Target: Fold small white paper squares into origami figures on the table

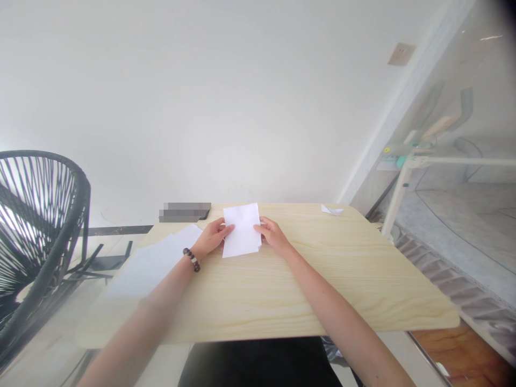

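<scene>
A white sheet of paper (242, 231), looking folded, is held up above the table between my two hands. My left hand (213, 236) pinches its left edge, thumb on the near face and fingers behind. On the opposite edge, my right hand (273, 235) grips it the same way, thumb in front. A small layer of paper sticks out at the lower right corner. The fingers behind the paper are partly hidden. A beaded bracelet (191, 259) circles my left wrist.
Loose white sheets (149, 263) lie on the left of the wooden table (363, 279). A folded paper piece (331, 210) sits at the back right. A dark, pixelated flat object (185, 212) is at the back left. A woven chair (44, 215) stands left; a white wall is behind.
</scene>
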A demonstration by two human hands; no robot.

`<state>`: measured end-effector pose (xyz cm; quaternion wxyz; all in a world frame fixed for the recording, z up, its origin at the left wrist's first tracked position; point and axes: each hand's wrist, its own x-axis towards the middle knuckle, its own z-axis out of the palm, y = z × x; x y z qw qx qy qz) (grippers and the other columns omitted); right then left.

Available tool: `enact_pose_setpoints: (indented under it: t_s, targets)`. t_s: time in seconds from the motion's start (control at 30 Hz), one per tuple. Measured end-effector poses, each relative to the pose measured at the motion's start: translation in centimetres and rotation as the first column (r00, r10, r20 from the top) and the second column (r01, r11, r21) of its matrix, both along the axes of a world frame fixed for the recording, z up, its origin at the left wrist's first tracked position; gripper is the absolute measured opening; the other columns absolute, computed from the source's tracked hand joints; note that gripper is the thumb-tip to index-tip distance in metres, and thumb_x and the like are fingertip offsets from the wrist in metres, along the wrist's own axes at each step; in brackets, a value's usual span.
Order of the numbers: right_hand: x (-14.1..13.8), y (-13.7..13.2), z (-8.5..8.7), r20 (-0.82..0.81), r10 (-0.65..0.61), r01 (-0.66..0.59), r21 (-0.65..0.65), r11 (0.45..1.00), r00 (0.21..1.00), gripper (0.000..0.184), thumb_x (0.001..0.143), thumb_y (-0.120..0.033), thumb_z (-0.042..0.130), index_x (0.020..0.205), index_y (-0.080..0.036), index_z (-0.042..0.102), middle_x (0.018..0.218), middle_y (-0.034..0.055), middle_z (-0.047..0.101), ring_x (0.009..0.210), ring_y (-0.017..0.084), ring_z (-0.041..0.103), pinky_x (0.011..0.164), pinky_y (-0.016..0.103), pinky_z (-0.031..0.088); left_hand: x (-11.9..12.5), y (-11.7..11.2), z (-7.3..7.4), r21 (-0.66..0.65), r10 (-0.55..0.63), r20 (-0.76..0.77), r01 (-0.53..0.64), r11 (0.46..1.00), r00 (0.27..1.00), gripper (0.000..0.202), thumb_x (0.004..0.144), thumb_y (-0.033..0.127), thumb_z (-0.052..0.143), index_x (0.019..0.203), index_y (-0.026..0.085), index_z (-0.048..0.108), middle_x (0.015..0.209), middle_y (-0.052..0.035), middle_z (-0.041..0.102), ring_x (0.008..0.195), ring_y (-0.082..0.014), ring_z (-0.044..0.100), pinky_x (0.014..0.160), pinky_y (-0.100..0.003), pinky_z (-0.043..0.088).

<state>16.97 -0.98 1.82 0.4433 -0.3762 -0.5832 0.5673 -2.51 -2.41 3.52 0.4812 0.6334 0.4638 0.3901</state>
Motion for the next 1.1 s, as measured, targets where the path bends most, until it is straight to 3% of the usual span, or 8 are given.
enact_pose_setpoints:
  t_s: [0.23, 0.3, 0.47, 0.63, 0.77, 0.87, 0.97, 1.1]
  targets:
    - [1.2, -0.1, 0.1, 0.015, 0.093, -0.093, -0.007, 0.996, 0.996, 0.029, 0.068, -0.032, 0.052, 0.093, -0.018, 0.051, 0.065, 0.0003, 0.059, 0.055, 0.012, 0.054, 0.049, 0.023, 0.043, 0.0, 0.3, -0.5, 0.011, -0.074, -0.025, 0.074, 0.997, 0.997, 0.035, 0.071, 0.042, 0.048, 0.093, 0.015, 0.048, 0.071, -0.0037, 0.059, 0.056, -0.0132, 0.055, 0.045, -0.023, 0.043]
    - [1.8, -0.3, -0.3, 0.050, 0.056, -0.058, 0.029, 0.998, 0.997, 0.029, 0.069, -0.035, 0.051, 0.093, -0.018, 0.052, 0.066, 0.0004, 0.059, 0.054, 0.012, 0.054, 0.048, 0.023, 0.042, 0.0, 0.4, -0.8, 0.006, -0.098, -0.020, 0.098, 0.995, 0.995, 0.033, 0.072, 0.042, 0.048, 0.092, 0.015, 0.047, 0.066, -0.0024, 0.058, 0.054, -0.0128, 0.054, 0.046, -0.025, 0.045]
    - [3.4, -0.2, -1.2, 0.160, -0.229, 0.196, 0.200, 0.960, 0.960, 0.027, 0.070, -0.040, 0.048, 0.081, -0.017, 0.055, 0.059, -0.0005, 0.057, 0.040, 0.008, 0.044, 0.036, 0.018, 0.031, 0.6, 0.5, -1.0, 0.020, -0.098, -0.012, 0.098, 0.995, 0.995, 0.032, 0.071, 0.041, 0.048, 0.090, 0.015, 0.047, 0.073, -0.0048, 0.057, 0.061, -0.0140, 0.055, 0.047, -0.025, 0.046]
    - [3.8, 0.0, -1.1, 0.123, -0.206, 0.189, 0.141, 0.972, 0.971, 0.029, 0.069, -0.043, 0.048, 0.083, -0.017, 0.053, 0.057, -0.0009, 0.057, 0.038, 0.008, 0.043, 0.035, 0.019, 0.034, 2.1, 0.5, -0.6, -0.006, -0.055, 0.027, 0.055, 0.998, 0.998, 0.036, 0.074, 0.047, 0.042, 0.087, 0.014, 0.051, 0.083, -0.0076, 0.058, 0.076, -0.0173, 0.056, 0.058, -0.028, 0.048]
    - [3.7, 0.0, -1.0, 0.073, -0.176, 0.167, 0.119, 0.979, 0.982, 0.033, 0.069, -0.040, 0.050, 0.095, -0.019, 0.050, 0.065, 0.0009, 0.060, 0.046, 0.010, 0.050, 0.042, 0.021, 0.039, 2.5, 1.0, -0.4, -0.115, -0.044, 0.124, 0.058, 0.992, 0.991, 0.049, 0.074, 0.054, 0.035, 0.094, 0.013, 0.051, 0.083, -0.0101, 0.060, 0.072, -0.0180, 0.057, 0.062, -0.030, 0.046]
    - [3.5, -0.2, -0.9, 0.042, -0.146, 0.141, 0.109, 0.984, 0.988, 0.034, 0.069, -0.038, 0.051, 0.097, -0.019, 0.049, 0.070, 0.0019, 0.061, 0.054, 0.012, 0.054, 0.047, 0.022, 0.042, 2.1, 1.1, 0.0, -0.233, -0.097, 0.228, 0.151, 0.961, 0.969, 0.060, 0.072, 0.060, 0.029, 0.100, 0.011, 0.049, 0.083, -0.0134, 0.062, 0.072, -0.0208, 0.058, 0.065, -0.034, 0.045]
    - [3.4, -0.4, -0.7, 0.007, -0.114, 0.111, 0.137, 0.984, 0.994, 0.030, 0.067, -0.036, 0.052, 0.092, -0.019, 0.050, 0.073, 0.0022, 0.061, 0.061, 0.013, 0.055, 0.052, 0.023, 0.043, 1.8, 0.5, 0.8, -0.353, -0.180, 0.341, 0.303, 0.885, 0.923, 0.069, 0.070, 0.066, 0.021, 0.104, 0.012, 0.047, 0.089, -0.0158, 0.061, 0.079, -0.0242, 0.058, 0.070, -0.038, 0.043]
    - [3.3, -0.5, -0.6, -0.007, -0.189, 0.187, 0.185, 0.965, 0.982, 0.024, 0.068, -0.035, 0.052, 0.086, -0.019, 0.047, 0.069, 0.0005, 0.059, 0.059, 0.012, 0.054, 0.051, 0.023, 0.043, 2.1, -0.6, 1.7, -0.406, -0.231, 0.471, 0.442, 0.800, 0.851, 0.072, 0.069, 0.067, 0.016, 0.109, 0.014, 0.043, 0.100, -0.0161, 0.057, 0.090, -0.0249, 0.054, 0.076, -0.039, 0.040]
